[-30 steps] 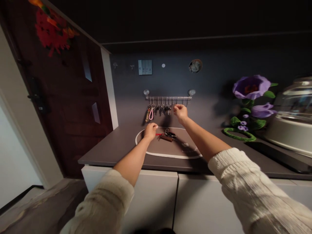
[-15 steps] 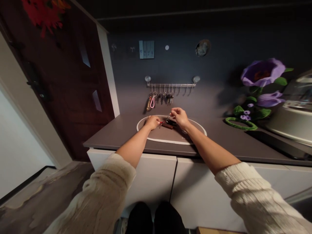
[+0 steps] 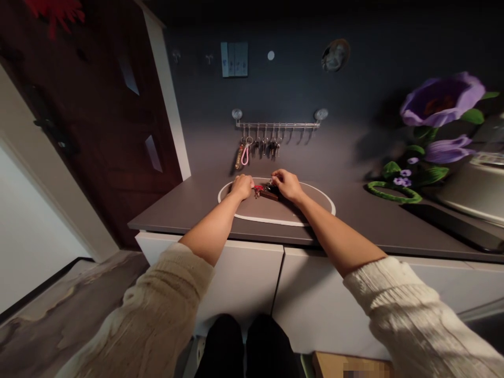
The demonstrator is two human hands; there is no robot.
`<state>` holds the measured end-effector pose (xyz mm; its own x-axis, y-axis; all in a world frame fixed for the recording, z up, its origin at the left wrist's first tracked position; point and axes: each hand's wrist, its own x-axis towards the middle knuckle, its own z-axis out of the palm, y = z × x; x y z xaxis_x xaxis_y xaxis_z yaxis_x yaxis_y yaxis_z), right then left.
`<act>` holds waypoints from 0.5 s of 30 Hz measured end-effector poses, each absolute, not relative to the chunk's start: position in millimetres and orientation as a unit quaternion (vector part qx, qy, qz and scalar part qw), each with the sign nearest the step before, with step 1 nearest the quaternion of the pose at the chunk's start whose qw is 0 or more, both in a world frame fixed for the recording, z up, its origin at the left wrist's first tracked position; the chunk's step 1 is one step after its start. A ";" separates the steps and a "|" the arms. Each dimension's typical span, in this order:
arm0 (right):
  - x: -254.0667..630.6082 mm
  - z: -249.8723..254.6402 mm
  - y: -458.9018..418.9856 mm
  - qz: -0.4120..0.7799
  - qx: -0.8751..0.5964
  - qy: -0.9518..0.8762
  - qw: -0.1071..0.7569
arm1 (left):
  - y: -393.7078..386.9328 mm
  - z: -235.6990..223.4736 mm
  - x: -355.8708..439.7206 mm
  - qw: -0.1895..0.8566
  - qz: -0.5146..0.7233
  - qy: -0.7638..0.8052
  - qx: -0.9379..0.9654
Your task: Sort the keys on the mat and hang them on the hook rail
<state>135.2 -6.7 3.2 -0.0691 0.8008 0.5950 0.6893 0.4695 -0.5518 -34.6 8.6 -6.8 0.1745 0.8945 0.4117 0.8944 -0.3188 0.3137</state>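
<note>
A bunch of keys with a brown fob (image 3: 269, 196) lies on the brown oval mat (image 3: 268, 218) with a pale rim. From its left side runs a red strap (image 3: 258, 188), and my left hand (image 3: 241, 187) is closed on the strap's end. My right hand (image 3: 286, 185) pinches at the upper right of the bunch, by its metal ring; the fingers partly cover the exact grip. Above the mat, several keys (image 3: 273, 147) and a pink loop keyring (image 3: 245, 153) hang from a hook rail (image 3: 279, 125) on the wall.
Purple fabric flowers (image 3: 444, 102) with a green ring base stand on the counter (image 3: 165, 207) at right. Beside them are a pale rounded appliance (image 3: 478, 186) and a dark flat slab (image 3: 444, 226). White cabinet doors (image 3: 236, 283) lie below; a dark red door (image 3: 106, 131) is at left.
My right hand has come down from beside the hanging keys to the bunch on the mat. My left hand has lowered onto the red strap. The view has tilted downward.
</note>
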 end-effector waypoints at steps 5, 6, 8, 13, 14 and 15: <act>134.8 5.7 -9.9 0.051 -0.519 -0.739 0.427 | 12.0 -6.8 -34.0 0.046 0.327 0.590 0.737; 134.9 6.3 -10.5 0.048 -0.521 -0.740 0.424 | 13.1 -6.8 -33.7 0.058 0.346 0.588 0.729; 135.3 7.5 -11.0 0.044 -0.526 -0.738 0.420 | 15.5 -6.6 -32.7 0.085 0.388 0.581 0.710; 138.1 8.9 -8.9 0.039 -0.529 -0.727 0.436 | 20.0 -6.5 -28.3 0.184 0.497 0.535 0.658; 138.7 9.1 -8.3 0.038 -0.528 -0.725 0.441 | 20.5 -6.5 -27.4 0.204 0.515 0.525 0.647; 139.3 9.2 -7.7 0.037 -0.529 -0.722 0.444 | 20.9 -6.4 -26.6 0.221 0.530 0.515 0.636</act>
<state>139.3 -7.7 9.2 -0.0467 0.7968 0.6025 0.7312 0.4382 -0.5228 -26.6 20.9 -6.4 -0.0930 0.8900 0.4463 0.4208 -0.3712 0.8278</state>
